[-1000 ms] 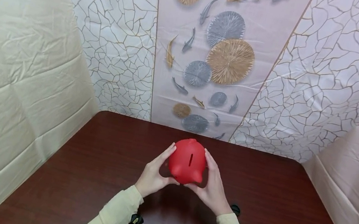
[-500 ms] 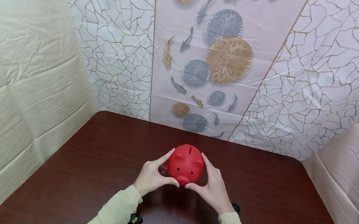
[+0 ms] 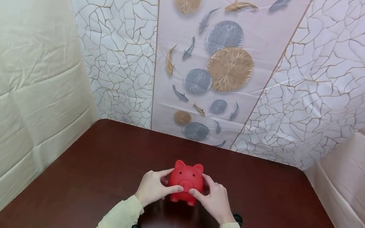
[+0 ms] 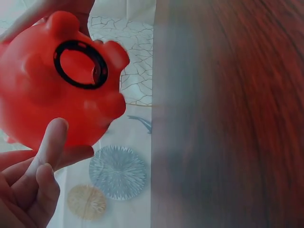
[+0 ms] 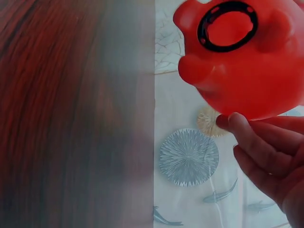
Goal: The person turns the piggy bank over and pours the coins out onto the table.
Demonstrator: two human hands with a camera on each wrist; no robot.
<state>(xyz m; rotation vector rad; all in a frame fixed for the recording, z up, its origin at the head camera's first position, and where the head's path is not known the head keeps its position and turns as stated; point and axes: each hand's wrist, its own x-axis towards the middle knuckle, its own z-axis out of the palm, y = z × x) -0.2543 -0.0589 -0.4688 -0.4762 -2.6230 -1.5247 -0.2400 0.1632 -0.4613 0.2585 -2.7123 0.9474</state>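
Observation:
A red piggy bank (image 3: 186, 182) is held between both hands over the table, its face and snout turned toward the head camera and its ears at the top. My left hand (image 3: 153, 188) grips its left side, thumb beside the snout. On the opposite side my right hand (image 3: 214, 200) holds it the same way, thumb close to the other. The left wrist view shows the underside with stubby legs and a black ring (image 4: 57, 64) around a red centre; the right wrist view shows this black ring (image 5: 201, 35) too. The coin slot is hidden.
The dark brown wooden table (image 3: 91, 179) spans the space below the hands. A patterned cloth (image 3: 207, 55) hangs behind its far edge, with a cream cloth (image 3: 18, 69) at the left and another drape (image 3: 361, 172) at the right. Black devices are strapped at both wrists.
The piggy bank has tilted so that its slotted top turned away and its face came up into sight. Both hands have turned with it, keeping their hold, and sit slightly lower in view.

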